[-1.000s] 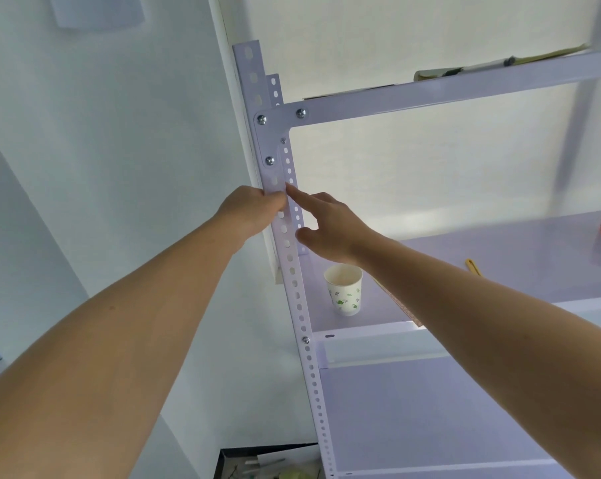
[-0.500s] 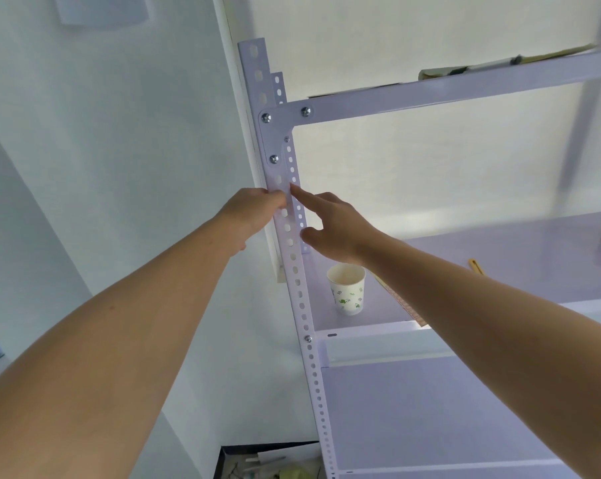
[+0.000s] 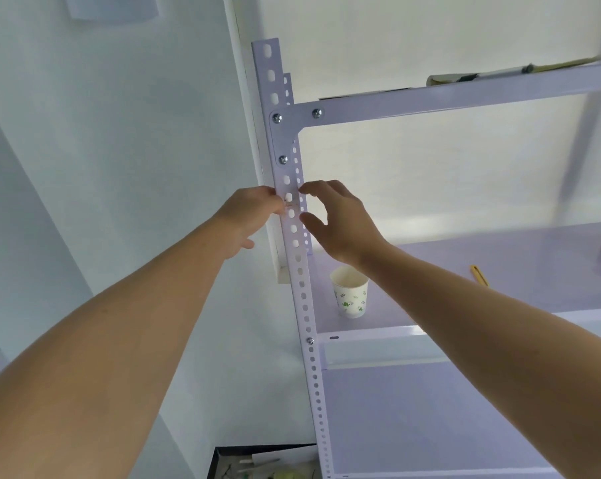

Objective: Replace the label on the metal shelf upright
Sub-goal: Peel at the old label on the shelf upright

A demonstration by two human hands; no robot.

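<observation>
Perforated white metal shelf upright (image 3: pixel 297 257), running from upper centre to the bottom edge of the frame. The label cannot be made out on it. Left hand (image 3: pixel 252 216), centre frame, has its fingers curled against the upright's left edge at mid-height. Whether they pinch anything cannot be told. Right hand (image 3: pixel 340 224), just right of the upright, has forefinger and thumb spread in a C and holds nothing. Paper cup (image 3: pixel 350 293) stands on the shelf (image 3: pixel 499 250) below the right wrist, with a yellow tool (image 3: pixel 479 274) further right.

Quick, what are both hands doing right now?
Left hand: pinching the edge of the metal upright.
Right hand: open, fingers loosely curved, holding nothing.
</observation>
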